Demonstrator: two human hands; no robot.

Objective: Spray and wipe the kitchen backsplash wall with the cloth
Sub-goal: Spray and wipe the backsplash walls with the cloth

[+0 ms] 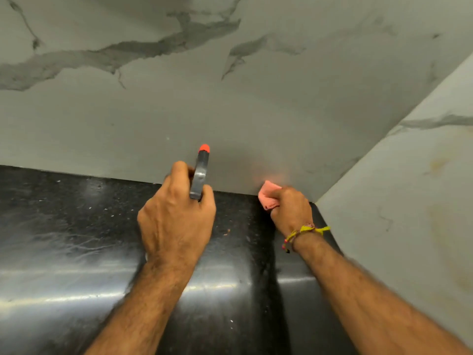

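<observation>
Spraying step looks to be in hand, with wiping queued right behind it. The left hand (176, 213) is gripping a spray bottle (201, 172), fingers curled round the grey head, orange nozzle tip aiming at the marble-look backsplash wall (230, 111) low down, just above where it is meeting the black granite countertop (64, 226). The bottle body is hiding under the hand; the trigger finger is not showing, so whether it is squeezing cannot be told. No mist or wet patch is reading clearly on the wall.

The right hand (290, 208) is clutching a bunched pink cloth (268, 196), fist closed tight on it. The cloth is poking out to the left of the fist and sitting at the wall–counter seam, looking like it is touching the wall's bottom edge, near the corner with the side wall (396, 201). A yellow thread bracelet (304, 233) is sitting on that wrist.

The cloth is lying just right of the nozzle, near but apart from the bottle.

Next move, judging from this: the nozzle needs pointing square at the patch beside the cloth, then the cloth hand needs pressing flat and sweeping across the wetted area, probably leftward and upward away from the corner. The side wall is showing yellowish stains, likely needing attention too.
</observation>
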